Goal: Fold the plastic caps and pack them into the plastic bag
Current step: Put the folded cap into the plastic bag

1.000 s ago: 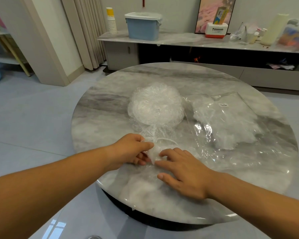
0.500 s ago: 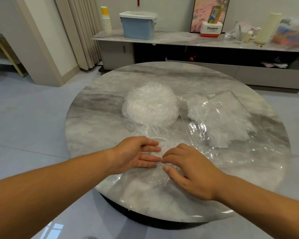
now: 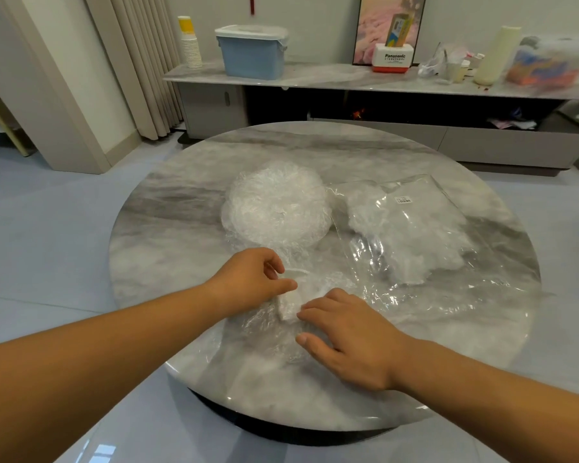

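Pinching 1 plastic cap (image 3: pixel 290 304) by its crumpled film with left hand (image 3: pixel 254 282), fingers curled, thumb against it, close to the near edge of the surface (image 3: pixel 181 228). Pressing down on the same cap with right hand (image 3: pixel 351 339), fingers nearly straight. At centre, stack of unfolded caps (image 3: pixel 276 205). Just right of it, toward the right edge, plastic bag (image 3: pixel 411 228) with white caps inside.

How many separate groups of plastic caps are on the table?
3: a round stack at the table centre; one cap between the left hand and right hand; folded caps inside the plastic bag, right. Stacked caps hide each other.
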`<state>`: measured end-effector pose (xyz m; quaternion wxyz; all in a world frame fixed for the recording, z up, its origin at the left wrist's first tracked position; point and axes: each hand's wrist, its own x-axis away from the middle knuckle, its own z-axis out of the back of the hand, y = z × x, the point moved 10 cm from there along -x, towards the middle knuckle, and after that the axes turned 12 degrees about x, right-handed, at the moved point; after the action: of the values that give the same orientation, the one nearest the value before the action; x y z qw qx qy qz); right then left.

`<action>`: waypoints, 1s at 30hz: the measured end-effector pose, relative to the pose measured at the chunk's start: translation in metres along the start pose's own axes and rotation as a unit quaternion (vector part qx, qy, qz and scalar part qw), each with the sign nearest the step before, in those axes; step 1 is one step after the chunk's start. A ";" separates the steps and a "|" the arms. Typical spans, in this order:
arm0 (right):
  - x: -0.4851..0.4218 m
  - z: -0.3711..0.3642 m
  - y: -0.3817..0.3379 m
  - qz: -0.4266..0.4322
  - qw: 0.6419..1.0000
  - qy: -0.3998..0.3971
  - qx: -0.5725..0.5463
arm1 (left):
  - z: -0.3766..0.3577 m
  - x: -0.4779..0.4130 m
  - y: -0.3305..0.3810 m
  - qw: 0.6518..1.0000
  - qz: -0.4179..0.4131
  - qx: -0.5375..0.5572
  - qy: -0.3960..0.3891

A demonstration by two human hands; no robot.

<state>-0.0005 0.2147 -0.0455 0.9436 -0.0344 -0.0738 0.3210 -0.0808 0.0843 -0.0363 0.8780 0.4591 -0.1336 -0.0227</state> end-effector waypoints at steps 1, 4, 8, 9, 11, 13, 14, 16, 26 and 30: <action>0.000 0.000 -0.001 0.001 1.000 -0.003 0.000 | -0.004 -0.003 0.003 0.999 -0.008 -0.042 -0.009; 0.002 0.000 -0.001 0.010 1.000 -0.008 0.008 | -0.017 -0.011 0.011 0.991 -0.011 -0.130 -0.035; 0.005 -0.001 -0.001 0.021 1.000 -0.010 0.018 | -0.031 -0.019 0.015 0.985 0.018 -0.159 -0.063; 0.007 -0.001 0.000 0.023 0.999 -0.012 0.021 | -0.033 -0.021 0.015 0.986 0.029 -0.151 -0.069; 0.010 -0.001 0.000 0.027 0.999 -0.012 0.024 | -0.035 -0.021 0.012 0.989 0.053 -0.114 -0.077; 0.013 0.001 0.002 0.028 0.999 -0.013 0.017 | -0.036 -0.019 0.008 0.993 0.071 -0.056 -0.079; 0.014 0.003 0.003 0.028 0.999 -0.011 0.010 | -0.035 -0.018 0.008 0.994 0.073 -0.023 -0.077; 0.017 0.013 0.006 0.022 1.000 0.011 -0.019 | -0.032 -0.014 0.010 0.994 0.061 0.050 -0.071; 0.022 0.048 0.067 -0.214 0.750 0.117 -0.615 | -0.033 0.024 0.046 0.897 0.073 0.421 -0.115; 0.021 0.053 0.072 -0.206 0.682 0.140 -0.688 | -0.049 0.039 0.054 0.879 0.079 0.438 -0.171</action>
<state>-0.0355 0.2852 0.0017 0.6964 -0.7019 -0.1464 -0.0313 -0.0348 0.1478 -0.0104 0.5498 0.7736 -0.3137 0.0290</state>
